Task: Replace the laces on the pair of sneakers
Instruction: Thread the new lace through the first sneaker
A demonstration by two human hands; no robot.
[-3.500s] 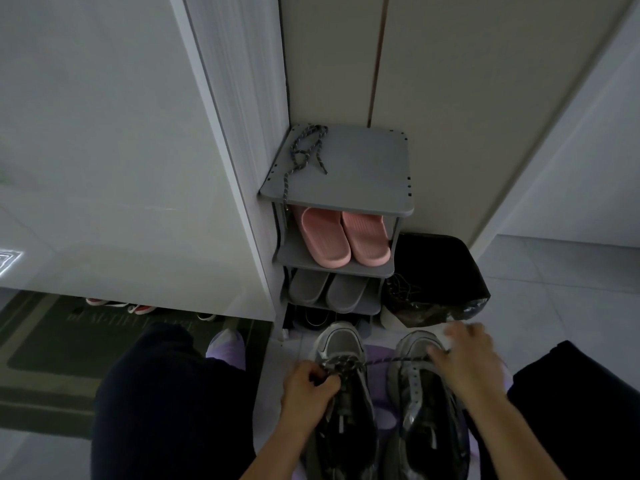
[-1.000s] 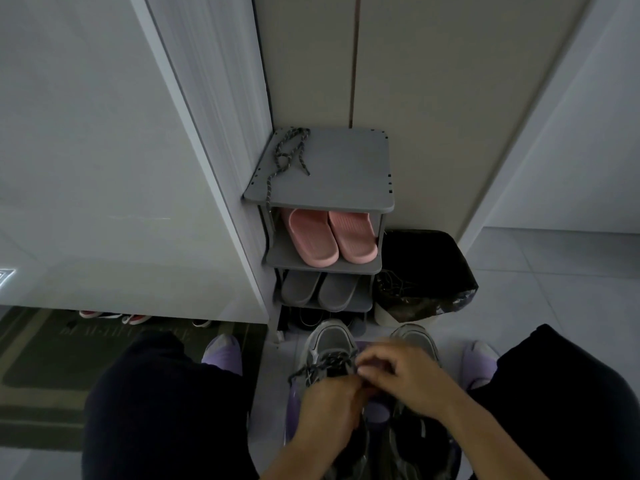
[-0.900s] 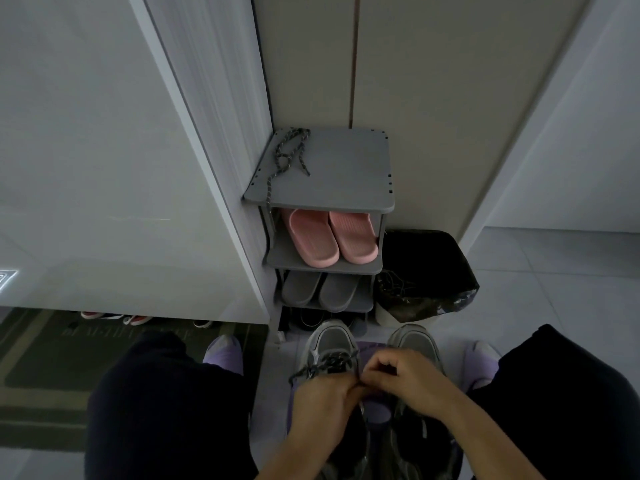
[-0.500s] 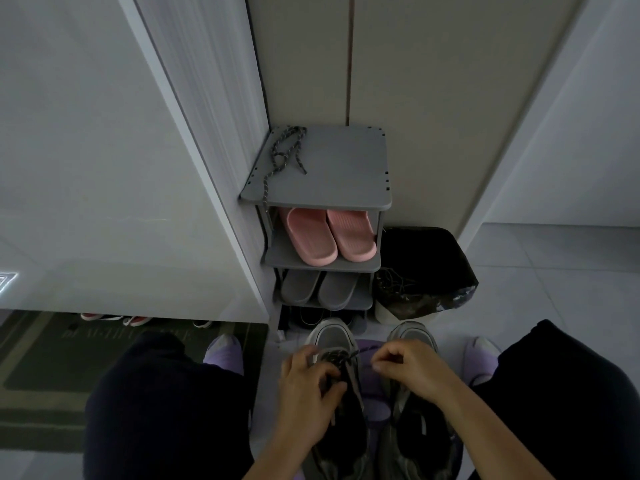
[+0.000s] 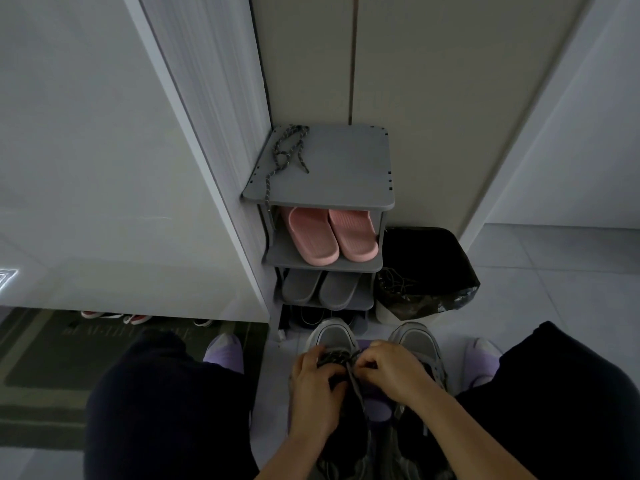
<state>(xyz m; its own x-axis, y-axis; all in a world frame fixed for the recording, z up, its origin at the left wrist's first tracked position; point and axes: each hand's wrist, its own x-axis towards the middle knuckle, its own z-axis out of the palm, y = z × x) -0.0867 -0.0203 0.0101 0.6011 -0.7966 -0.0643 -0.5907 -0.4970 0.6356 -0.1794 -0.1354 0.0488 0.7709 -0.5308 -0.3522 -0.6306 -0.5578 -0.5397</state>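
Floor: pale tiles, shoe rack cornered.
Rack top: spare lace.
Before rack: left sneaker; lace pinched by left hand, right hand.

One view only, head-worn, wide-angle. It looks forward and steeply down from above the person's lap. Straight lines bow toward the frame edges, so the lens is very wide. Near field, bottom edge: the two forearms enter from below, left hand and right hand close under the lens, dark-clad knees at either side. Middle field, centre: a grey shoe rack seen from above and in front, its top shelf fully visible, lower shelves only at their front edges. Far field, top: upright wall panels running out of frame. Floor tiles show at right. No second view to compare.
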